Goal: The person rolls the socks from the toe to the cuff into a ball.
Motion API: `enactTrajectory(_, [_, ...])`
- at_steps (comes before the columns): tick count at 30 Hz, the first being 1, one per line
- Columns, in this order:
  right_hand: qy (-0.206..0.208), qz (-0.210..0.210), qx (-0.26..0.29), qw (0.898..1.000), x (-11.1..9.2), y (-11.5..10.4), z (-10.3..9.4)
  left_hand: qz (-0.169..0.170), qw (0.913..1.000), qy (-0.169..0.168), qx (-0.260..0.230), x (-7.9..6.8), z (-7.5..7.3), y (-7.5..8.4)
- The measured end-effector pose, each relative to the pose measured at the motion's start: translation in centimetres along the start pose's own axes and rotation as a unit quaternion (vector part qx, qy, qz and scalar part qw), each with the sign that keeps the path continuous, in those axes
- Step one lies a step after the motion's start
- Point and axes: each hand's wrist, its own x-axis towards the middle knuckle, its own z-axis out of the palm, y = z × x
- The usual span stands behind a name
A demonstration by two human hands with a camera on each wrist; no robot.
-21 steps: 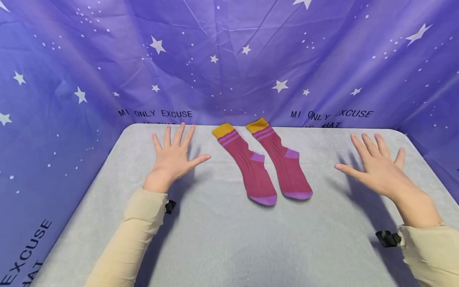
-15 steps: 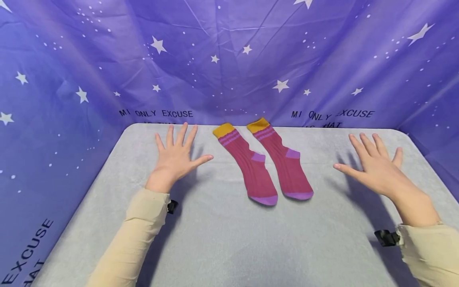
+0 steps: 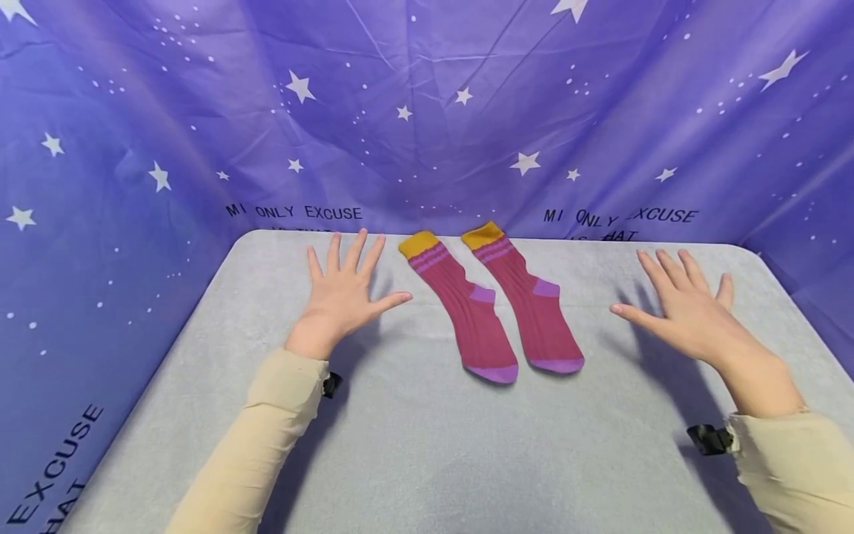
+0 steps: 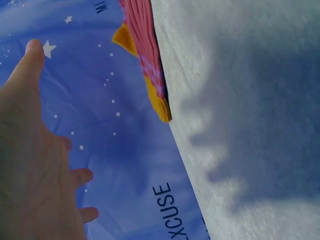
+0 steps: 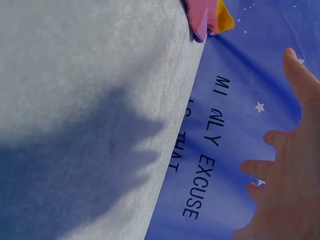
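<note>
Two magenta socks with mustard cuffs and purple heels and toes lie side by side, slanting across the table in the head view: the left sock and the right sock. My left hand hovers left of the pair, fingers spread, its thumb pointing toward the left sock's cuff. On the other side my right hand is held above the table, fingers spread and thumb toward the right sock. Neither hand touches anything; each casts a shadow below. Sock cuffs also appear at the top of the left wrist view.
A grey cloth-covered table has rounded far corners. Behind it and along both sides hangs a purple curtain with white stars and black lettering. A black wrist device sits at the right sleeve, another at the left.
My left hand has drifted right and my right hand left, so both are somewhat closer to the socks. The socks have stayed in place on the table.
</note>
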Motion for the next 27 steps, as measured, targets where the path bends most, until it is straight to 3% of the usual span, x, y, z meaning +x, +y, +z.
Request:
enactTrajectory(19, [-0.008,-0.021,0.000,1.000,1.6,-1.9,-0.1,0.048,0.9988,-0.008,0.008,-0.1,0.4,3.4])
enactTrajectory(27, [-0.019,-0.032,-0.002,0.999,2.4,-3.1,0.0,0.067,0.9976,-0.014,-0.012,-0.3,0.7,5.4])
